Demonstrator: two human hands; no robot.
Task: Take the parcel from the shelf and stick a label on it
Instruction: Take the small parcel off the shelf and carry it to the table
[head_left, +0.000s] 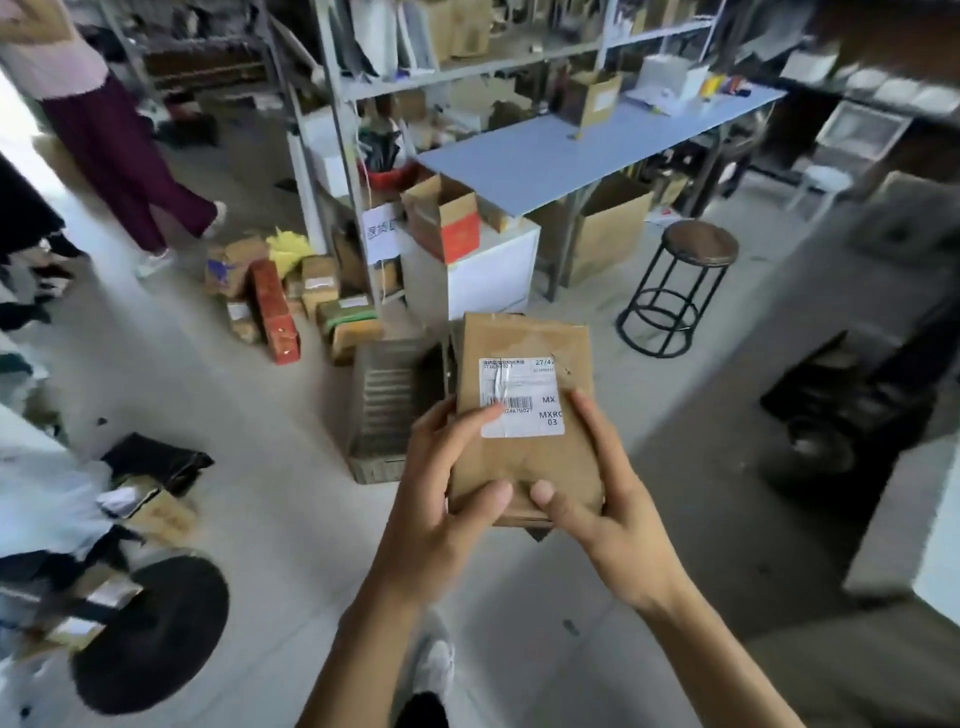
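Observation:
A flat brown paper parcel (524, 343) is held in front of me at mid-frame, above the floor. A white shipping label (522, 387) with a barcode lies on its upper face, slightly wrinkled. My left hand (449, 478) grips the parcel's left edge, its index finger resting on the label's lower left corner and its thumb on the near face. My right hand (584, 486) holds the right edge, with one finger at the label's right side and the thumb pressed on the near face.
A metal shelf rack (343, 93) with boxes stands ahead. A blue-topped table (545, 150) extends right of it, a round stool (685, 286) beside it. Cartons (280, 306) and a crate (387, 405) lie on the floor. Another person's legs (135, 156) stand far left.

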